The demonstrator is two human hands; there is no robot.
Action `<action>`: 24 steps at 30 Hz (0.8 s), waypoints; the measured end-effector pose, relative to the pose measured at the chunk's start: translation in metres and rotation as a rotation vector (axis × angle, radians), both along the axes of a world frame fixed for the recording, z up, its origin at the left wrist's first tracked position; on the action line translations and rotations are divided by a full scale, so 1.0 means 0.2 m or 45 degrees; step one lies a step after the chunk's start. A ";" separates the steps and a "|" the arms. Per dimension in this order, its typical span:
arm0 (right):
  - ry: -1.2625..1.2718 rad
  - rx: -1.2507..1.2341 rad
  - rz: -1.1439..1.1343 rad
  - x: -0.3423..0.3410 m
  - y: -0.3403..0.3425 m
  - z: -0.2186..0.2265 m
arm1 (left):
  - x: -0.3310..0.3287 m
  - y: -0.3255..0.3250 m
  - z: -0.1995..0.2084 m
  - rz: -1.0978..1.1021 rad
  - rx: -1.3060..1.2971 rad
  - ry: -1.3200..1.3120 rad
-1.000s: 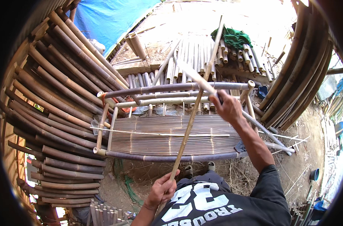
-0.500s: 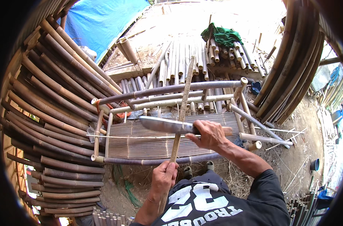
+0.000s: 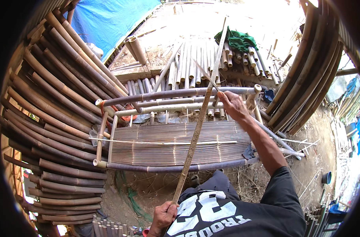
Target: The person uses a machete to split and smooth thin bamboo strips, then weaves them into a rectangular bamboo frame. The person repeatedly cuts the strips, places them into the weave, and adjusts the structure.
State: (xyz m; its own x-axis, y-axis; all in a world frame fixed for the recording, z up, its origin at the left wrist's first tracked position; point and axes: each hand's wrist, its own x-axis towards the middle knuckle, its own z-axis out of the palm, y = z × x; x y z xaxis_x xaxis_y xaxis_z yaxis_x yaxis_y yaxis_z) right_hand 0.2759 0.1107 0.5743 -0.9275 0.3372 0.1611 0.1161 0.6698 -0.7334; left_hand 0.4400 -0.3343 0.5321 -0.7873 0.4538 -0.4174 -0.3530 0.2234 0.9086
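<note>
A long, narrow bamboo strip [image 3: 197, 132] slants up and away from my body, over a low bamboo bench [image 3: 168, 169]. Its lower end is gripped in my left hand [image 3: 165, 215], whose fingers are closed around it beside my hip. Farther out, my right hand [image 3: 232, 106] is closed on a large knife [image 3: 204, 74]; its handle is hidden in the fist. The blade shows nearly edge-on, pointing up and left across the strip's far part. Whether the blade touches the strip I cannot tell. A thin pale strip [image 3: 164, 142] lies along the bench's slatted seat.
Dark bamboo poles [image 3: 69, 177] are stacked along the left, with more poles [image 3: 312, 67] at the right. Cut bamboo lengths [image 3: 191, 63] lie beyond the bench, next to a green cloth [image 3: 238, 40]. A blue tarp [image 3: 109, 23] hangs at far left. Shavings [image 3: 247, 183] litter the ground.
My right hand has moved up and away with the knife, and the blade has turned from broadside to nearly edge-on. My left hand is lower, and more of the strip reaches forward.
</note>
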 end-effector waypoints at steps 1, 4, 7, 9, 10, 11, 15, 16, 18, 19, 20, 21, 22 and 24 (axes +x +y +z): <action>-0.001 -0.491 0.107 0.00 -0.06 0.00 | -0.01 0.01 -0.01 0.013 -0.001 -0.024; 0.201 -1.171 0.126 -0.03 -0.25 0.01 | -0.05 0.04 -0.05 -0.076 -0.005 0.013; 0.229 -1.164 0.083 -0.10 -0.26 -0.02 | -0.12 0.13 -0.04 -0.131 0.097 -0.189; 0.163 -1.113 0.153 -0.10 -0.30 -0.02 | -0.25 0.30 -0.03 -0.166 0.351 -0.135; 0.125 -1.078 0.228 -0.09 -0.32 0.00 | -0.34 0.41 -0.01 -0.139 0.469 -0.137; 0.057 -1.054 0.302 -0.09 -0.31 -0.03 | -0.44 0.54 0.01 -0.063 0.542 -0.175; 0.008 -0.495 0.370 -0.11 -0.20 -0.03 | -0.75 0.92 0.13 0.063 0.539 -0.179; 0.058 -0.189 0.406 -0.10 -0.15 -0.03 | -0.77 0.98 0.15 0.098 0.508 -0.133; 0.237 0.327 0.540 -0.09 -0.06 -0.05 | -0.79 1.10 0.20 0.180 0.398 -0.044; 0.145 0.491 0.657 -0.07 -0.01 -0.06 | -0.81 1.14 0.18 0.158 0.296 -0.004; 0.302 0.583 0.702 -0.07 0.04 -0.08 | -0.82 1.16 0.15 0.135 0.194 0.036; 0.453 0.675 0.739 -0.06 0.09 -0.11 | -0.82 1.20 0.14 0.105 0.092 0.071; 0.516 0.646 0.733 -0.10 0.17 -0.14 | -0.78 1.29 0.17 0.162 0.105 0.221; 0.228 0.599 0.515 -0.18 0.35 -0.13 | -0.73 1.38 0.17 0.151 0.095 0.272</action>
